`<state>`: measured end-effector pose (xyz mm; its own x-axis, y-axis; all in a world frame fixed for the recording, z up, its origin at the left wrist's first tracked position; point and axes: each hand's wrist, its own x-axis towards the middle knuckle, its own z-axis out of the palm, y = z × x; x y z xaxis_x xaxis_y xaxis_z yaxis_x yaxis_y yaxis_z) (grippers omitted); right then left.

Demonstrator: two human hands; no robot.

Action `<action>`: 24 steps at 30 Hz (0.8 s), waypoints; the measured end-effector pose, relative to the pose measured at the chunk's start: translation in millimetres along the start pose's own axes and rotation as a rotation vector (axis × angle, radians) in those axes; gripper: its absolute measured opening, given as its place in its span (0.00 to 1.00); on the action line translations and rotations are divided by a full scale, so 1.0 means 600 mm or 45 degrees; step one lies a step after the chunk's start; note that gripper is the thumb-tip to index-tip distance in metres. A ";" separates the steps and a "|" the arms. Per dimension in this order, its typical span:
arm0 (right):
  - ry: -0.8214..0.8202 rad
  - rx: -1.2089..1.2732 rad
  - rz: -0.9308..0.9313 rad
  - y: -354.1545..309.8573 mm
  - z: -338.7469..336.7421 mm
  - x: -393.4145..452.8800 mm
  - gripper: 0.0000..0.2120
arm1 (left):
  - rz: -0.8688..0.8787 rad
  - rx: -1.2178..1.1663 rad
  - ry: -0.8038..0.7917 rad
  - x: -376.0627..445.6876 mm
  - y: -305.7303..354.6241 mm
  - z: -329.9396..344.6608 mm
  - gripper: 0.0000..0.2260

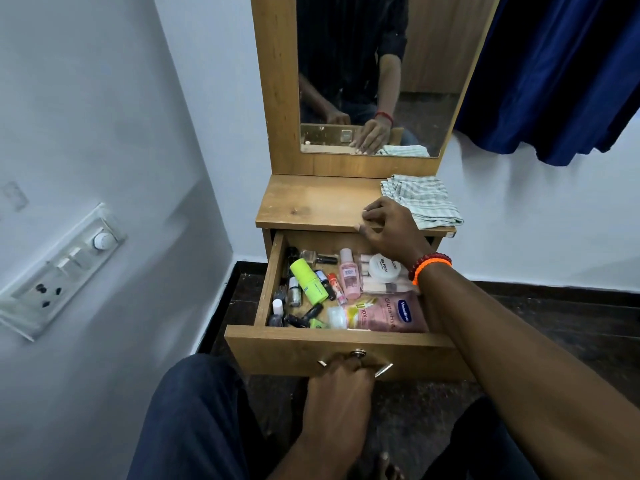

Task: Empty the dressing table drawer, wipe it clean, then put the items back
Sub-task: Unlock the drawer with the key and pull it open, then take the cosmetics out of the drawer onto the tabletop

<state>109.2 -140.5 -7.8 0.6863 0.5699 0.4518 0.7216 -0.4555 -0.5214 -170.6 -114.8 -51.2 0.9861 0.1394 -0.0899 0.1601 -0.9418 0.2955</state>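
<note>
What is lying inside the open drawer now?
The drawer holds a green tube, pink bottle, white jar, Vaseline pouch and nail polishes. The right forearm covers its right end.

I see the drawer [332, 351] pulled out at frame centre, bottles and tubes [346, 292] lying inside it. Above it is the tabletop [311, 202], a folded cloth [422, 200] at its right end, the mirror [367, 71] behind. A switchboard [59, 271] sits on the wall at left.
</note>
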 end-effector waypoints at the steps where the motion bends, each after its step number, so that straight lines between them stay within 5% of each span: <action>1: -0.001 0.001 0.001 -0.002 -0.001 0.000 0.12 | -0.007 0.005 0.011 -0.004 -0.001 0.008 0.18; 10: -0.004 -0.060 0.018 0.000 0.002 0.001 0.15 | -0.021 -0.062 0.018 -0.031 0.008 0.013 0.18; 13: -0.037 -0.096 0.020 -0.005 -0.001 0.003 0.15 | -0.058 -0.083 0.008 -0.034 0.008 -0.022 0.10; 20: 0.053 -0.128 -0.133 -0.086 0.005 -0.063 0.11 | -0.153 -0.718 -0.047 -0.034 -0.057 -0.150 0.10; 24: -0.480 0.132 -0.183 -0.150 0.029 -0.107 0.03 | -0.364 -0.636 0.235 0.007 -0.147 -0.220 0.08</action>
<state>-1.2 -124.0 -2.6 0.4837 0.8421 0.2385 0.7815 -0.2928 -0.5509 -174.8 9.4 47.8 0.8850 0.4589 -0.0786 0.3771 -0.6074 0.6992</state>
